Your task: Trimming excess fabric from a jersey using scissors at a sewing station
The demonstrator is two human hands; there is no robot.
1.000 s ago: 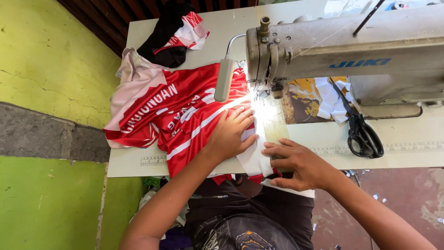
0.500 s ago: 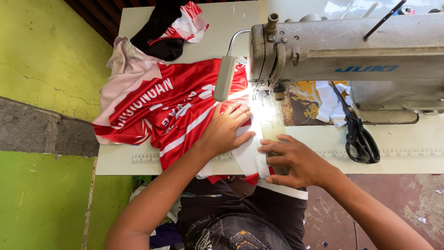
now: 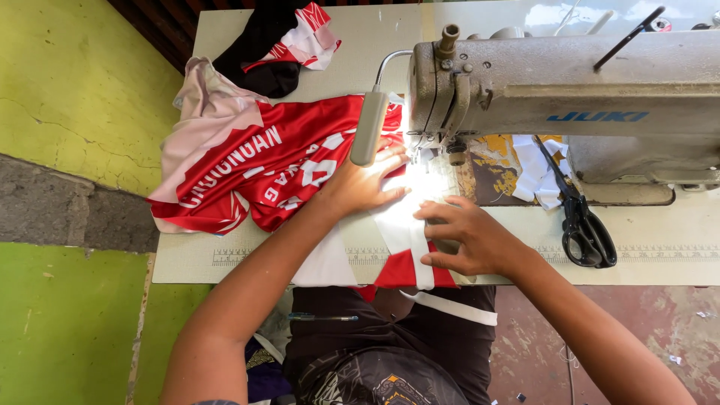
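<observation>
- Pale sewing table (image 3: pixel 247 262) carries everything, with a yellow-green wall to its left.
- Nearest, the right hand (image 3: pixel 469 238) lies flat on the white strip, fingers spread and pressing, not gripping.
- Just beyond, the left hand (image 3: pixel 365 180) rests palm-down with fingers splayed on the red and white jersey (image 3: pixel 262 161).
- That jersey's long axis runs across the table, bunched leftward, its near edge hanging over the table front.
- Right of the hands lie black scissors (image 3: pixel 585 232), blades pointing away.
- Farthest, the grey sewing machine (image 3: pixel 570 97) stands over the brightly lit cloth.
</observation>
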